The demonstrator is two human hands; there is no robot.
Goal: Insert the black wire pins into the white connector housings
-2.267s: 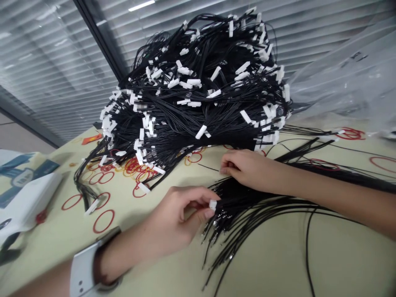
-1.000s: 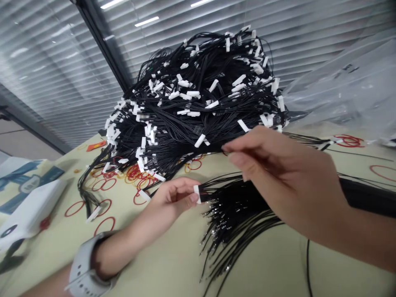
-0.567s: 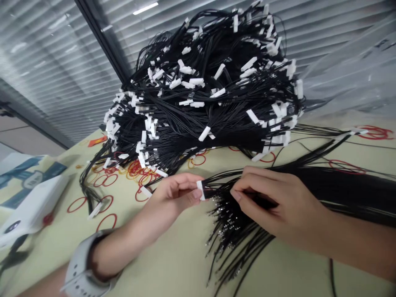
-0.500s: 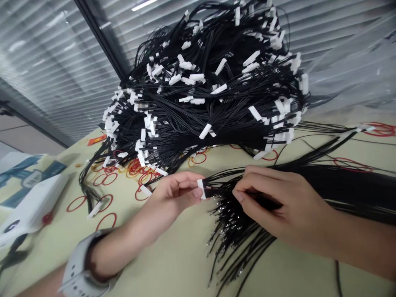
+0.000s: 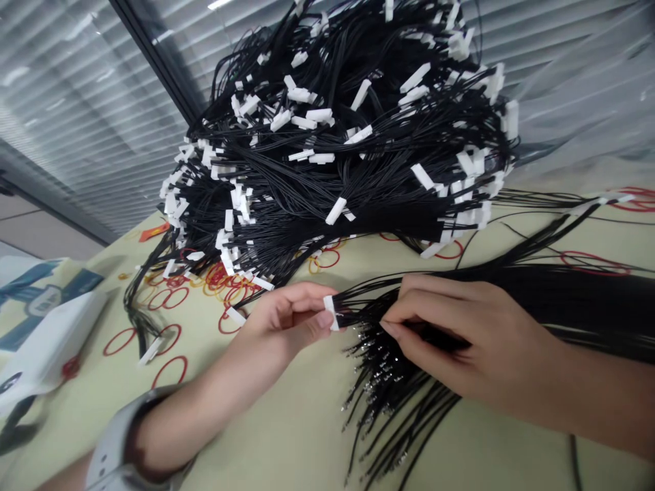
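Note:
Between the thumb and fingers of my left hand [image 5: 291, 317] is a white connector housing [image 5: 330, 313], with several black wires running out of its right side. My right hand [image 5: 460, 334] is closed in a pinch just right of the housing, thumb and forefinger pressed together on a thin black wire [image 5: 377, 320]; the wire's tip is hard to make out. Under and below my right hand fans a bundle of loose black wires [image 5: 379, 382] with small shiny metal terminals at their ends. The bundle stretches off to the right behind my right wrist.
A large heap of black cable harnesses [image 5: 327, 170] with white connectors stands at the back. Red and yellow rubber bands [image 5: 220, 279] lie scattered before it. At the left are a white device [image 5: 56, 341] and a blue-and-white pack [image 5: 41, 300]. Clear plastic sheeting [image 5: 588, 102] hangs at the right.
My right hand has shifted very slightly left toward the housing, still pinching. My left hand keeps its hold on the connector housing. The camera view has moved a little.

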